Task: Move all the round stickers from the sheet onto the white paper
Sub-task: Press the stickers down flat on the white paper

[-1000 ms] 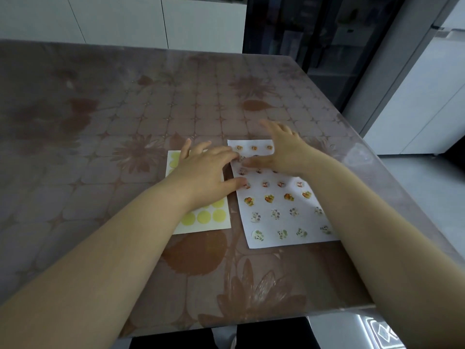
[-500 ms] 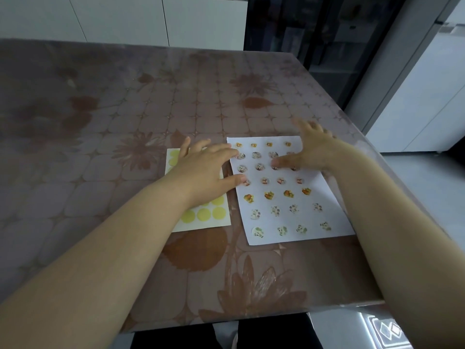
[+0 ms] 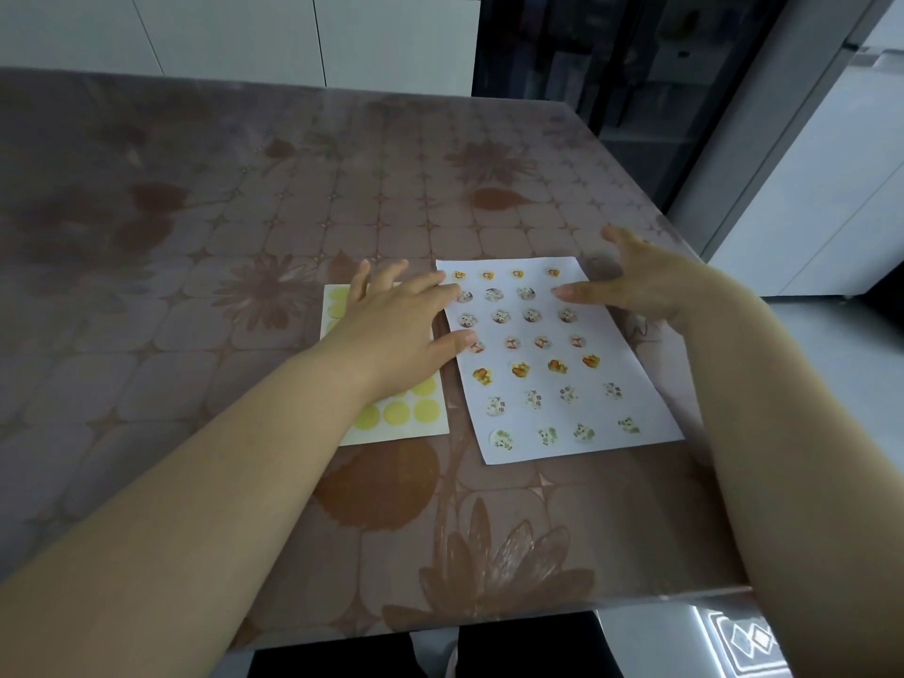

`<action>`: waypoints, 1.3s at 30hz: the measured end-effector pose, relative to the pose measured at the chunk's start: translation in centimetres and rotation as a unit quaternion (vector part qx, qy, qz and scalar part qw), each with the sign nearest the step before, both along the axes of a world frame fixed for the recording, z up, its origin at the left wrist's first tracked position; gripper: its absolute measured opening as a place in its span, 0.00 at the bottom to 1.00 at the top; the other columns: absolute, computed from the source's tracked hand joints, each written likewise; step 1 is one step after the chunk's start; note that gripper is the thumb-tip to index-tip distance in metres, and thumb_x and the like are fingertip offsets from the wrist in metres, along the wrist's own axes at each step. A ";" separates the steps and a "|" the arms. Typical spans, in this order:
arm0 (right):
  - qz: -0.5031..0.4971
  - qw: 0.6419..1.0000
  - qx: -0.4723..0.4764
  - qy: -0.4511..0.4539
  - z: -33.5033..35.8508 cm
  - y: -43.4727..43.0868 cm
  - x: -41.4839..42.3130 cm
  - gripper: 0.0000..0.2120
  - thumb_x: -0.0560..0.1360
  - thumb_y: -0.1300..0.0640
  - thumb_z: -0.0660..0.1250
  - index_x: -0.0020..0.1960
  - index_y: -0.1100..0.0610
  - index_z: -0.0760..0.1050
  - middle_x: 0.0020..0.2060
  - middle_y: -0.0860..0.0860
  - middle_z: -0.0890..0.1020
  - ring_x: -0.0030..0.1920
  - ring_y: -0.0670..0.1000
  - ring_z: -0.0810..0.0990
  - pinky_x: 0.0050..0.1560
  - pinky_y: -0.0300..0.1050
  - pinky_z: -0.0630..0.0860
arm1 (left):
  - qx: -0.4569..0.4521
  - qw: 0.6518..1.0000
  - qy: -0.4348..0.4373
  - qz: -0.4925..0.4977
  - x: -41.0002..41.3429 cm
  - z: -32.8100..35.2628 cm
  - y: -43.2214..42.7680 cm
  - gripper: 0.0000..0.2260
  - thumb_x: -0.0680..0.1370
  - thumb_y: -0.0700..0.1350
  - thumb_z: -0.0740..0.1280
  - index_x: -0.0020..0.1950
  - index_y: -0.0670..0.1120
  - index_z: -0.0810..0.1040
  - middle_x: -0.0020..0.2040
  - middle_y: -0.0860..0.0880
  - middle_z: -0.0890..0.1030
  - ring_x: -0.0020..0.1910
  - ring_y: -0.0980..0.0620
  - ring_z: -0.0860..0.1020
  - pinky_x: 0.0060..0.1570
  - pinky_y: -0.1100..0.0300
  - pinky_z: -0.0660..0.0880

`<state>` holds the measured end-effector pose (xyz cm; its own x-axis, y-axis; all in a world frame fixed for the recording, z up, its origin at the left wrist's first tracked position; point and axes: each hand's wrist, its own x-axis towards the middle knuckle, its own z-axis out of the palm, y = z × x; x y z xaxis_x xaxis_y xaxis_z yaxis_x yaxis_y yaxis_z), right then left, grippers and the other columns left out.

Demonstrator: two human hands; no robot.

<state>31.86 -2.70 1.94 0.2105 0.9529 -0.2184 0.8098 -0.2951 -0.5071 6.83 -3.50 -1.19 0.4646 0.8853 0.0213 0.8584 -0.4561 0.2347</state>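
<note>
Left of centre on the counter, the yellow sheet lies under the left grip, whose fingers are spread flat and reach the left edge of the white paper just beside it. Rows of round stickers cover that paper. At its upper right edge, the right grip is spread wide.

Dim, soft, wide-angle edge distortion

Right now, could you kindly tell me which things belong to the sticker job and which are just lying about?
Job: yellow sheet, white paper, round stickers, left hand, right hand.
Just there: flowered table, dark cabinet, white cupboards.
</note>
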 end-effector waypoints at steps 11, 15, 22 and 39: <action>0.003 1.000 0.004 0.000 -0.1 -0.2 -0.6 0.51 0.64 0.42 0.75 0.76 0.49 0.48 0.75 0.52 0.54 0.73 0.58 0.58 0.70 0.58 0.61 | -0.002 0.999 -0.042 0.008 -0.7 0.4 -0.4 0.22 0.78 0.61 0.55 0.71 0.58 0.65 0.75 0.58 0.60 0.77 0.50 0.47 0.71 0.45 0.32; 0.069 0.995 0.059 0.041 0.9 -0.8 -3.6 0.49 0.64 0.35 0.69 0.75 0.46 0.47 0.76 0.49 0.53 0.73 0.55 0.57 0.71 0.57 0.59 | 0.009 0.993 -0.113 0.033 -2.0 1.1 -0.3 0.17 0.80 0.55 0.57 0.68 0.58 0.69 0.70 0.58 0.69 0.76 0.53 0.52 0.71 0.46 0.32; 0.146 0.982 0.006 -0.119 -0.7 -0.7 -8.0 0.56 0.59 0.34 0.72 0.76 0.48 0.44 0.76 0.52 0.49 0.75 0.57 0.47 0.72 0.60 0.53 | 0.007 0.996 -0.089 -0.005 -1.0 1.4 -0.9 0.17 0.80 0.51 0.59 0.69 0.58 0.69 0.67 0.54 0.73 0.75 0.54 0.54 0.72 0.47 0.33; 0.137 0.980 -0.031 -0.138 0.4 -1.1 -5.2 0.54 0.60 0.36 0.73 0.76 0.51 0.46 0.74 0.51 0.56 0.73 0.56 0.57 0.67 0.56 0.61 | 0.001 0.996 -0.091 -0.024 -0.6 0.8 -0.9 0.26 0.73 0.61 0.65 0.69 0.57 0.68 0.62 0.61 0.74 0.71 0.57 0.60 0.72 0.49 0.33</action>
<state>26.64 -3.76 2.37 0.0073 0.9685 -0.2488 0.9671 -0.0701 -0.2445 6.25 -4.37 -0.36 0.4948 0.8620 0.1101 0.7789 -0.4961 0.3837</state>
